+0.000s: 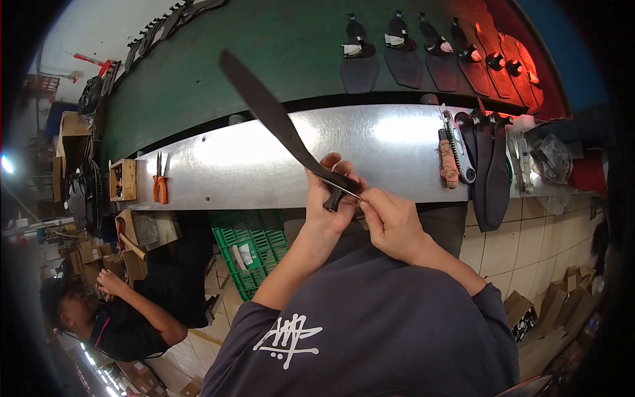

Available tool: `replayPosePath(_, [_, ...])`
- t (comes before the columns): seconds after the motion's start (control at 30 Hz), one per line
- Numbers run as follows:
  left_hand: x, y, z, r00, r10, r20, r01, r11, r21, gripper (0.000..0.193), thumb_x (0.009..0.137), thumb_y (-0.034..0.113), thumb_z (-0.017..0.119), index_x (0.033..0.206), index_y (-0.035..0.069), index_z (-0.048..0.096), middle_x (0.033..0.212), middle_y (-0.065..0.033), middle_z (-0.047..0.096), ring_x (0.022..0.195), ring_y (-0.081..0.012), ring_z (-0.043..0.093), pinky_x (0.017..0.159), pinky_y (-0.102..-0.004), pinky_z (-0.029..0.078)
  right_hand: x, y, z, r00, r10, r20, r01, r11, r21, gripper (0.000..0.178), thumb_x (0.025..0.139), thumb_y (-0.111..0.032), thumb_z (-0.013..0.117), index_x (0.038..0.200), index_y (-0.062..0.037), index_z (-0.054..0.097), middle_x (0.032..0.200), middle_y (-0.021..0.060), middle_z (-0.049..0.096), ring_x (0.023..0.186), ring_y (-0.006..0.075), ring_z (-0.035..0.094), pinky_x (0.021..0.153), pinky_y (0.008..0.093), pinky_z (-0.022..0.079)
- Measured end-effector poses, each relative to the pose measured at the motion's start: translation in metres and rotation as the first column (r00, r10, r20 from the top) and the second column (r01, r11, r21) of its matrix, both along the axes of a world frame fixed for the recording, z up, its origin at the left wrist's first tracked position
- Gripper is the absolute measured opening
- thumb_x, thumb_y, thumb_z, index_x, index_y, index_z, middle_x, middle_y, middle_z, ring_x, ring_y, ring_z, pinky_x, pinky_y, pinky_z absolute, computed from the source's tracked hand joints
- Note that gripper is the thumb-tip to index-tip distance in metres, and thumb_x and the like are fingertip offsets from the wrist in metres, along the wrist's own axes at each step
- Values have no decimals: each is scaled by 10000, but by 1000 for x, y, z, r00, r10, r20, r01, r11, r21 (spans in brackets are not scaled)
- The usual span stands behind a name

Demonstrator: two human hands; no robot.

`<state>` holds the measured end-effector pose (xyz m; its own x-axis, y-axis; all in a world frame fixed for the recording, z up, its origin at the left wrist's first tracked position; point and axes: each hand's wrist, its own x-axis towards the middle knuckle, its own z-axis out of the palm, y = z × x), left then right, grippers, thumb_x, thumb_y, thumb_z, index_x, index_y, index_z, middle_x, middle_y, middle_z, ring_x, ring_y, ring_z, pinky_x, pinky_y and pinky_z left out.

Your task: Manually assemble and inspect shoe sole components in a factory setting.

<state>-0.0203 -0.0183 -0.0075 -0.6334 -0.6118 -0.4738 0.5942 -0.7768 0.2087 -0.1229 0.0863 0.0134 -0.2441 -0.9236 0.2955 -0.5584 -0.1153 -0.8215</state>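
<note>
A long dark shoe sole (264,109) slants up and to the left over the metal ledge, its narrow end in my left hand (325,205), whose fingers are closed round it. A short black piece (336,196) sticks out below that end, partly covered by my palm. My right hand (391,221) is closed in a pinch at the near end. Between its thumb and finger runs a thin pale strip (340,186) along the sole's edge; whether it is a tool or part of the sole, I cannot tell.
A metal ledge (251,155) borders a green conveyor belt (264,40) carrying several soles (403,63), some under red light. Orange-handled pliers (160,187) and a wooden box (124,180) lie left; a utility knife (460,149) and more soles (496,182) right. A co-worker (126,298) sits left, near a green crate (248,255).
</note>
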Motion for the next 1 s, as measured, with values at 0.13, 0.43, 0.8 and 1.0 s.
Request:
replayPosePath(0.13, [-8,-2,15,961,53,272,-35,997,-71,783,835,807,303,894,73,569,648,-86,579,662,-251,611,673,-401,513,-2,0,-3,998,6,-60,-2,998,70,78,867,-30,582,927,-36,533,767,140,596,689,349,612,579,422,479])
replayPosePath(0.43, [0,-13,-7,959,-94,268,153,966,-207,835,793,851,293,763,53,537,614,-100,551,599,-253,575,634,-378,502,-3,6,5,992,125,14,-126,986,111,54,872,-14,572,889,-23,522,749,150,573,668,357,595,568,407,451])
replayPosePath(0.8, [7,-23,9,948,-195,250,250,946,-208,649,980,580,323,1258,14,479,906,-129,631,831,-263,620,842,-413,516,-23,5,10,984,49,171,-49,999,-6,209,831,2,646,1035,-15,606,796,87,607,614,196,574,545,275,455])
replayPosePath(1.0, [10,-4,0,908,-140,394,280,904,-324,442,1003,304,393,1316,1,470,997,-118,641,844,-183,637,791,-321,526,-18,-13,16,899,37,437,-65,997,49,547,771,-20,739,1292,-66,579,784,3,524,613,65,447,506,209,372])
